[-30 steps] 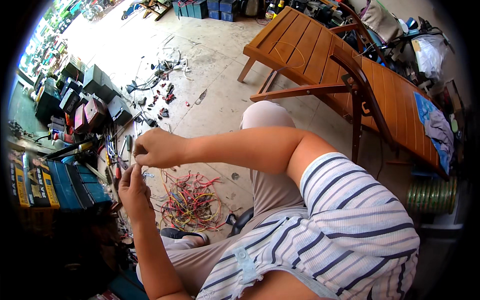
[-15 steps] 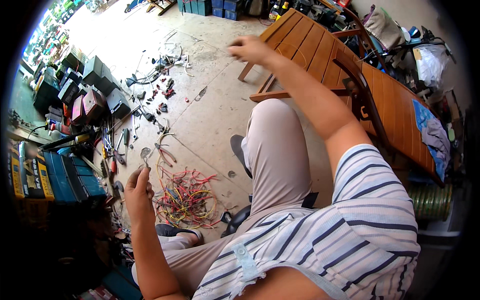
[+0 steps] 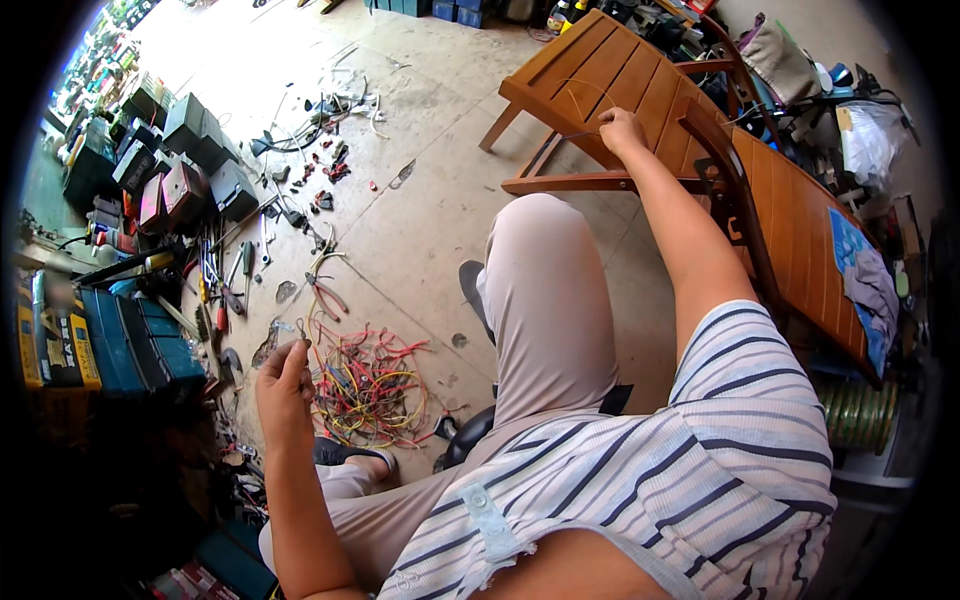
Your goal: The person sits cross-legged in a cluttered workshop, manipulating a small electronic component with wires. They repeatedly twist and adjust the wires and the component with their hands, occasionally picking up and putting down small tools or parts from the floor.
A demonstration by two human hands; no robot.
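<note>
two hands set well apart: left hand (image 3: pixel 284 390) low above the floor, thumb and finger pinched on a small looped piece (image 3: pixel 301 327), loop upward past the fingertips; right hand (image 3: pixel 622 132) stretched far forward and to the right, above the slatted wooden chair (image 3: pixel 622 62), fingertips drawn together at a thin dark strand (image 3: pixel 580 134), gripped or only touched, impossible to say. strand leftward from those fingertips, long axis roughly crosswise, toward the chair's near edge, so much nearer the right hand than the left. thin yellow wire (image 3: pixel 594 85) curved over the slats, just beyond the same hand. just right of the left hand, a loose tangle of coloured wires (image 3: pixel 372 390) on the pale floor (image 3: pixel 430 240), with red-handled pliers (image 3: pixel 328 298) near its far side. farther left, dark boxes (image 3: pixel 182 190) and a green-handled screwdriver (image 3: pixel 247 258); between the two arms, a bent knee (image 3: pixel 545 235).
</note>
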